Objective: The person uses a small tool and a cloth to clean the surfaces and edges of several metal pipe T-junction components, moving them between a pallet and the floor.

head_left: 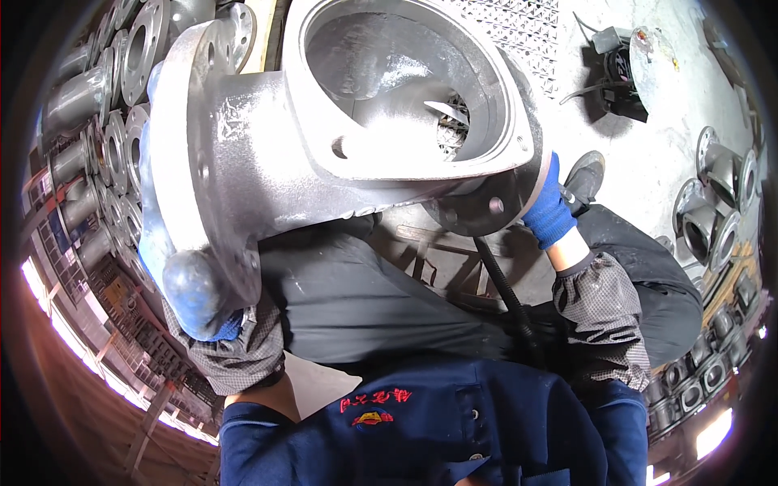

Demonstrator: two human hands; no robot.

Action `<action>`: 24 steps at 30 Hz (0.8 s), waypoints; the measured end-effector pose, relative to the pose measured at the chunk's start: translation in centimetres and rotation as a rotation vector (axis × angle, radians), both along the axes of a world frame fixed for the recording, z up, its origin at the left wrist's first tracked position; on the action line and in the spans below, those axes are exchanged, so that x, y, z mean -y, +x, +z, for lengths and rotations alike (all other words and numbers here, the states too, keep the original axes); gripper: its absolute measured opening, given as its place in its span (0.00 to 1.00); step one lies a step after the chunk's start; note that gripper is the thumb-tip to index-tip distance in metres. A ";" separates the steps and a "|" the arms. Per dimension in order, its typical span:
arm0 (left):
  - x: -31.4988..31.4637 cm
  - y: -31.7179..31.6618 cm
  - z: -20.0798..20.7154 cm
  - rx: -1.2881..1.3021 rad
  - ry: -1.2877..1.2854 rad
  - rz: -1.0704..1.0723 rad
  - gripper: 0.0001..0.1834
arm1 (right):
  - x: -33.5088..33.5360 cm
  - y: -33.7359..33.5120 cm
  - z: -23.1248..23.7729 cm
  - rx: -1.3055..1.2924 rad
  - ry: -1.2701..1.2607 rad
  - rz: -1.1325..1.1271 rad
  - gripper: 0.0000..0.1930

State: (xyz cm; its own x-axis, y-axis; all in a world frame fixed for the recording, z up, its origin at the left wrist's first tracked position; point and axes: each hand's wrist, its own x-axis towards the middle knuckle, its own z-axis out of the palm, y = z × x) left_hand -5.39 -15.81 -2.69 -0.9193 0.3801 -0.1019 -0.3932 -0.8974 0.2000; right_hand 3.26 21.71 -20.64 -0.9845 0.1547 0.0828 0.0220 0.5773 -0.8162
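Note:
A large grey flanged valve body casting [279,166] lies tilted in front of me above my lap, its wide round opening facing up. Light glares off its smooth rim, and a hole low in its wall shows the floor grating. My left hand [194,296], in a worn blue glove, is closed around the edge of the big left flange, thumb on the near side. On the far right, my right hand [551,212], also blue-gloved, holds the edge of the other flange; its fingertips are hidden behind the metal.
Stacked flanged castings [77,105] crowd the left side. More castings [713,202] stand on the floor at right. A black device with a round pale disc [652,69] sits at upper right. A black corrugated hose [504,283] runs below the casting, near a metal frame [417,251].

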 end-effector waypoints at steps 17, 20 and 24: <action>1.2 1.4 0.7 -0.100 -0.265 0.104 0.28 | -0.1 -0.4 0.4 -0.038 -0.067 -0.044 0.16; 1.2 1.4 1.0 -0.117 -0.324 0.120 0.28 | 0.1 -0.1 0.0 -0.043 -0.060 -0.048 0.16; 1.4 1.6 1.3 -0.151 -0.407 0.142 0.28 | 0.5 0.0 -0.4 -0.018 -0.093 -0.031 0.17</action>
State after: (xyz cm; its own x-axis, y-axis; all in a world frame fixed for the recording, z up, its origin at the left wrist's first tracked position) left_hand -3.83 -17.19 -1.41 -0.9756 0.2056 -0.0777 -0.2110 -0.7773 0.5927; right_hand 3.24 21.21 -21.02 -0.9776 0.1926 0.0846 0.0232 0.4981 -0.8668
